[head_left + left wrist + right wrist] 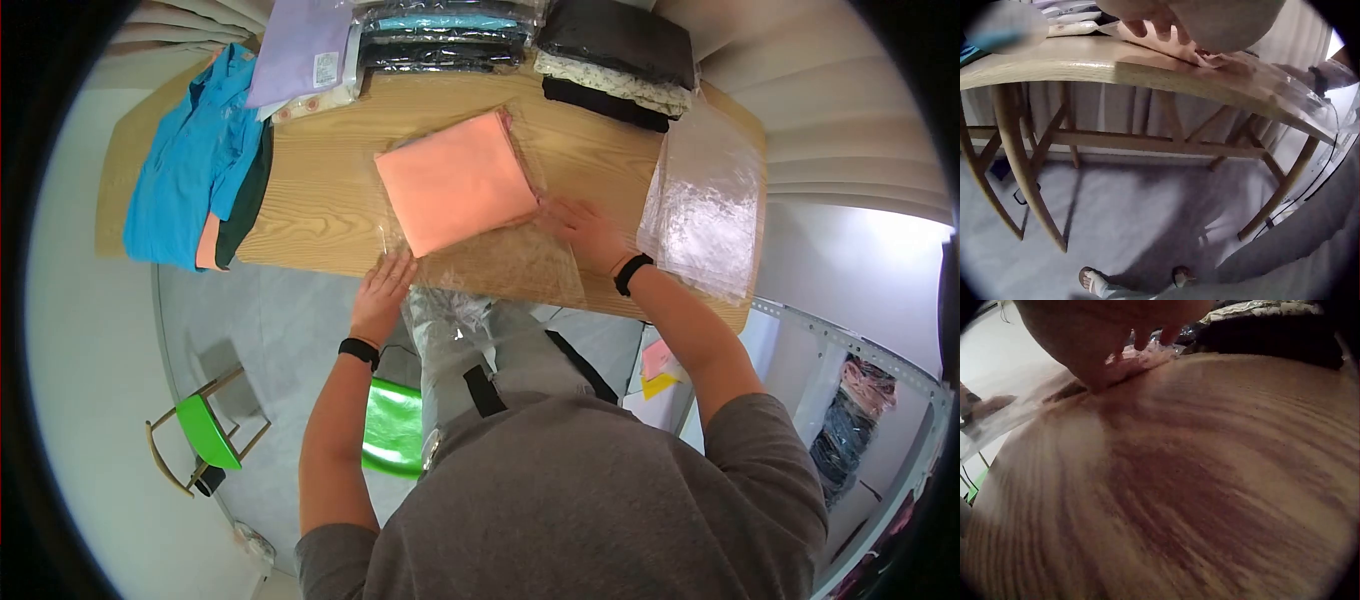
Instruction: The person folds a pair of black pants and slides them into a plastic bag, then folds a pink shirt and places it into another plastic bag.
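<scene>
The peach garment [457,180] is lying in a clear bag [510,268] at the middle of the table [310,215]. The left hand [383,290], at the table's near edge, and the right hand [590,232] are pressing the bag, fingers straight, gripping nothing.

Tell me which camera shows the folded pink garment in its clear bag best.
The head view: the whole pink garment lies in its bag on the table. The left wrist view catches only a pinkish sliver; the right wrist view, mostly crinkled plastic.
</scene>
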The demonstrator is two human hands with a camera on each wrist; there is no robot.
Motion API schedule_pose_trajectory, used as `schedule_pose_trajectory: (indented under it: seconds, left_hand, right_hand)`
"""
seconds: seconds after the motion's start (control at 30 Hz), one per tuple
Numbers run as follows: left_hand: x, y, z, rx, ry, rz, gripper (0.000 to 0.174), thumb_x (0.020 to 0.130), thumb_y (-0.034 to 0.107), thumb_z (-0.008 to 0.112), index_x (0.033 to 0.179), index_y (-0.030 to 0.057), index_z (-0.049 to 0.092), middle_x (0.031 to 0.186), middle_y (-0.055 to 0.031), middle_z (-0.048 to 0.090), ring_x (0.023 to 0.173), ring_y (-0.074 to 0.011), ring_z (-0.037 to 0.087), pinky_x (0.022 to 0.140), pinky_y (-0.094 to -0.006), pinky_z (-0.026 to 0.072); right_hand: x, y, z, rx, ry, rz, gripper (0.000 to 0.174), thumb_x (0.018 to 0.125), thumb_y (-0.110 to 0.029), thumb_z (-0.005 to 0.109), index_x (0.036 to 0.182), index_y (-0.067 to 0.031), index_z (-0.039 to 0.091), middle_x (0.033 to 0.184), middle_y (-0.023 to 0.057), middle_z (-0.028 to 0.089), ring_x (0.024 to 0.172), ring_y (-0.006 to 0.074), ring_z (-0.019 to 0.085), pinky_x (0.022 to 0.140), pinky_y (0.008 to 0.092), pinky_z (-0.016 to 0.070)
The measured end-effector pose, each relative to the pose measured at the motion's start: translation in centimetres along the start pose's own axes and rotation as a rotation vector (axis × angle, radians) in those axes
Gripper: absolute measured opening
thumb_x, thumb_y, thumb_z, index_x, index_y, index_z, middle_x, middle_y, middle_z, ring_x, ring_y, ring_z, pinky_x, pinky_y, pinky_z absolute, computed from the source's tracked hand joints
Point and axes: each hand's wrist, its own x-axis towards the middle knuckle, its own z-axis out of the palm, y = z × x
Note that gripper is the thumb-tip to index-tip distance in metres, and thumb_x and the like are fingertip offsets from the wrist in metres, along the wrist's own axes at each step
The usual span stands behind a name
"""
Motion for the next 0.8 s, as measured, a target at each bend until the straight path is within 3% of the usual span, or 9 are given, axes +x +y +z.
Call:
schedule_pose_trajectory:
  seconds: [0.23, 0.3, 0.37, 0.43, 0.57, 0.6, 0.63, 0.7, 0.8]
  left_hand:
    - [-0.1, -0.8, -0.2, -0.215, -0.005, -0.004, 0.048, 0.081, 0.009, 0.058, 0.128, 0.015, 0.05, 0.134, -0.0002, 0.048, 0.125, -0.0177, 0.044, 0.101, -0.0377, 0.0373]
    - [-0.3, -1.3, -0.4, -0.309, -0.021, -0.01, 0.045, 0.081, 0.007, 0.059, 0.125, 0.0133, 0.053, 0.13, -0.0026, 0.052, 0.123, -0.0205, 0.045, 0.101, -0.038, 0.0379]
    - [-0.4, -1.6, -0.5, -0.404, -0.039, -0.016, 0.043, 0.08, 0.005, 0.06, 0.122, 0.0116, 0.055, 0.126, -0.0051, 0.055, 0.122, -0.0234, 0.047, 0.1, -0.0383, 0.0384]
    - [-0.3, -1.7, -0.6, -0.733, 0.001, -0.151, 0.034, 0.078, 0.004, 0.065, 0.111, 0.0064, 0.063, 0.119, -0.008, 0.06, 0.121, -0.0282, 0.048, 0.099, -0.0385, 0.0403]
    - [-0.9, -1.3, -1.0, -0.882, 0.122, -0.259, 0.021, 0.077, 0.003, 0.067, 0.098, 0.0021, 0.068, 0.111, -0.0093, 0.064, 0.114, -0.0254, 0.054, 0.094, -0.0335, 0.0431]
    - [-1.1, -1.4, -0.6, -1.105, 0.116, -0.465, 0.015, 0.08, 0.006, 0.066, 0.094, 0.0015, 0.068, 0.105, -0.0086, 0.066, 0.105, -0.0212, 0.057, 0.089, -0.0308, 0.0443]
    - [-1.3, -1.4, -0.2, -1.324, 0.106, -0.677, 0.012, 0.083, 0.009, 0.064, 0.09, 0.0009, 0.069, 0.098, -0.0079, 0.068, 0.096, -0.0169, 0.061, 0.084, -0.0282, 0.0456]
    - [-1.1, -1.1, -0.3, -1.394, 0.112, -0.765, 0.015, 0.086, 0.013, 0.062, 0.086, 0.0001, 0.069, 0.09, -0.0065, 0.067, 0.085, -0.0137, 0.059, 0.078, -0.0261, 0.0452]
    - [-0.5, -1.0, 1.4, -1.399, 0.216, -0.867, 0.026, 0.091, 0.022, 0.056, 0.081, 0.0001, 0.067, 0.076, -0.0028, 0.063, 0.072, -0.0094, 0.055, 0.07, -0.0248, 0.0438]
  right_hand:
    - [-0.3, 1.4, 1.5, 0.198, -0.033, 0.015, 0.037, 0.08, -0.013, 0.059, 0.117, -0.0172, 0.06, 0.132, 0.0026, 0.05, 0.125, 0.0259, 0.041, 0.103, 0.0378, 0.0332]
    - [-0.5, 1.6, 2.0, 0.514, -0.02, 0.263, 0.027, 0.083, -0.013, 0.058, 0.11, -0.0131, 0.064, 0.124, 0.0087, 0.056, 0.12, 0.0294, 0.045, 0.101, 0.0374, 0.0363]
    - [-0.4, 1.2, 1.5, 0.572, -0.015, 0.262, 0.025, 0.085, -0.014, 0.058, 0.109, -0.0122, 0.065, 0.121, 0.0117, 0.057, 0.118, 0.0304, 0.047, 0.099, 0.0379, 0.0372]
    - [-0.5, 1.0, 1.5, 0.632, -0.008, 0.26, 0.024, 0.086, -0.015, 0.057, 0.108, -0.0113, 0.065, 0.118, 0.0146, 0.058, 0.116, 0.0315, 0.048, 0.098, 0.0383, 0.0381]
    - [-0.2, 0.3, 2.0, 1.095, 0.088, 0.436, 0.024, 0.088, -0.02, 0.056, 0.107, -0.0096, 0.067, 0.108, 0.0121, 0.063, 0.105, 0.0228, 0.055, 0.092, 0.032, 0.0412]
    - [0.0, 0.0, 1.8, 1.294, 0.111, 0.484, 0.024, 0.089, -0.021, 0.055, 0.105, -0.0078, 0.067, 0.104, 0.0097, 0.065, 0.099, 0.019, 0.057, 0.089, 0.0296, 0.0428]
    - [0.0, -0.3, 1.5, 1.294, 0.114, 0.487, 0.024, 0.089, -0.021, 0.055, 0.105, -0.0078, 0.067, 0.104, 0.0097, 0.065, 0.099, 0.019, 0.057, 0.089, 0.0296, 0.0428]
    - [-0.2, -0.5, 0.9, 1.02, 0.069, 0.607, 0.022, 0.088, -0.02, 0.057, 0.097, -0.0029, 0.067, 0.092, 0.0048, 0.066, 0.082, 0.0121, 0.057, 0.078, 0.026, 0.0451]
    - [0.0, -0.7, 2.4, 1.109, 0.099, 0.75, 0.022, 0.088, -0.02, 0.058, 0.089, -0.0003, 0.066, 0.079, 0.0026, 0.064, 0.072, 0.0103, 0.055, 0.069, 0.0256, 0.0447]
